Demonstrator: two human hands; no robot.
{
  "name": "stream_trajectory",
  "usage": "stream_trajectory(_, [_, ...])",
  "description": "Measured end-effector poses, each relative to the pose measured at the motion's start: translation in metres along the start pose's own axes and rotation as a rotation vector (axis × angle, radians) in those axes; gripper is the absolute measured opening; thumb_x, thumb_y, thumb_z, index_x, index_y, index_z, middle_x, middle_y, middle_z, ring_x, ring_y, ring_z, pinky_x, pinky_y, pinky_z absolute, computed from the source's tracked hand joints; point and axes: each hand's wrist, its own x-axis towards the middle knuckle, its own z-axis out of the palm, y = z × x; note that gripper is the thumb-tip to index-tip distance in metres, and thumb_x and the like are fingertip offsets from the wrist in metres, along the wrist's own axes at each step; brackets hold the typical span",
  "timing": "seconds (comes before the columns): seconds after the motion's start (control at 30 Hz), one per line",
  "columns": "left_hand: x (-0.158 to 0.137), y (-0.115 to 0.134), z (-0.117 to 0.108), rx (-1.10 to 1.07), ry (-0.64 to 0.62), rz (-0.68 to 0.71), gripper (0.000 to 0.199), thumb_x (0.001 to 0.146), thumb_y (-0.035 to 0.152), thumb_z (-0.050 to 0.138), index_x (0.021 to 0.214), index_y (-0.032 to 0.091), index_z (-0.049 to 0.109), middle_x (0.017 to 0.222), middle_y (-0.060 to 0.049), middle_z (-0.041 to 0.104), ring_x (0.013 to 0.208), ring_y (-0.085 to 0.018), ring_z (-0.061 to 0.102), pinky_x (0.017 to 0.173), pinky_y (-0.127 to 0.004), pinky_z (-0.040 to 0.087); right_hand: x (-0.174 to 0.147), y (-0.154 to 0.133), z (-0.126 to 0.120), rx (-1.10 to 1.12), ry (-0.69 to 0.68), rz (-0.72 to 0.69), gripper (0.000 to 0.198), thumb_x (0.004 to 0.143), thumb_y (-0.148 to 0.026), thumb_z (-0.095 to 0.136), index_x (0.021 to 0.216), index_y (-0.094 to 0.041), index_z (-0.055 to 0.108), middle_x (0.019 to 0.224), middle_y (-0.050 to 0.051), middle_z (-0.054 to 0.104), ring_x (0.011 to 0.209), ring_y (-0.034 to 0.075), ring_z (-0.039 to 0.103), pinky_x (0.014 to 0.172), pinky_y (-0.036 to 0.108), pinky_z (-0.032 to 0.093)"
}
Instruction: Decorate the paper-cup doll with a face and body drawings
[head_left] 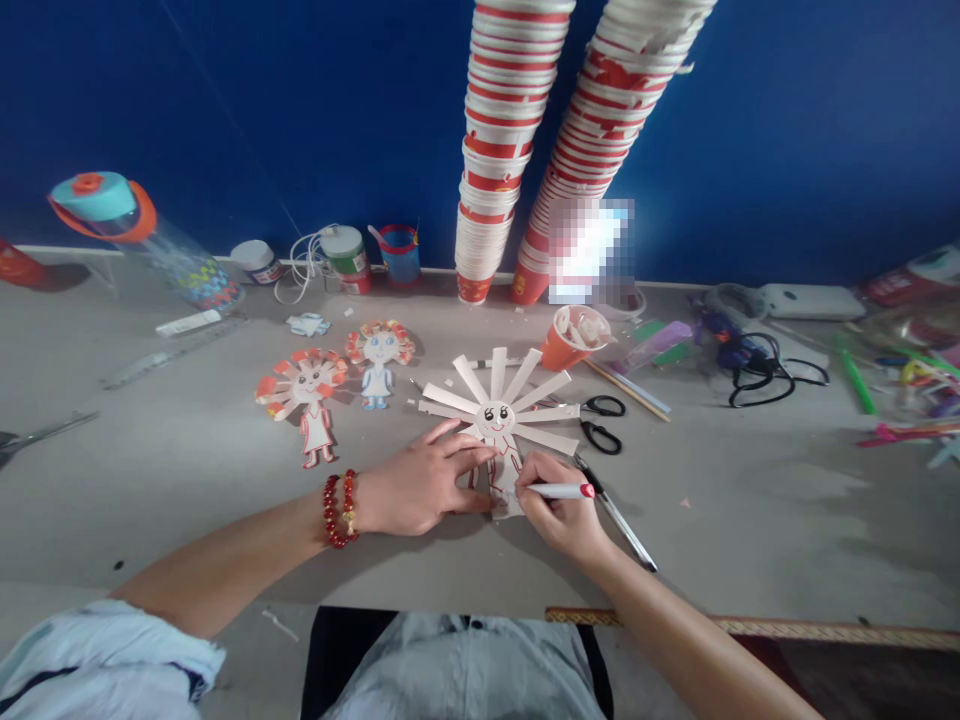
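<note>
A white paper doll (496, 417) with a smiling face and strips fanned round its head lies in front of me. Red outlines mark its body. My left hand (420, 478) rests on the doll's left side, fingers spread, pressing it to the table. In my right hand (561, 505) is a white marker with a red end (559, 491), its tip hidden by my fingers at the doll's body. Black-handled scissors (602, 421) lie partly under the paper strips. Beside my right hand lies a black pen (616, 515).
Two coloured paper dolls (316, 425) (377, 365) lie at left. Behind stand tall paper cup stacks (484, 235) (570, 150), an orange cup with scraps (568, 340), a water bottle (187, 262) and paint jars (346, 260). Cords and craft bits (750, 355) lie at right.
</note>
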Motion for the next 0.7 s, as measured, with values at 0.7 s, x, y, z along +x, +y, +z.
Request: stream_trajectory(0.7, [0.0005,0.0,0.0007,-0.004,0.009,0.002,0.043,0.092,0.02,0.053,0.13,0.039,0.059,0.146,-0.009,0.042,0.136,-0.03,0.037,0.117,-0.058,0.02,0.0001,-0.0021,-0.0014,0.05,-0.041,0.022,0.013,0.071,-0.012,0.048,0.062,-0.021,0.046,0.056,-0.004,0.046,0.051,0.011,0.039,0.052,0.025,0.031])
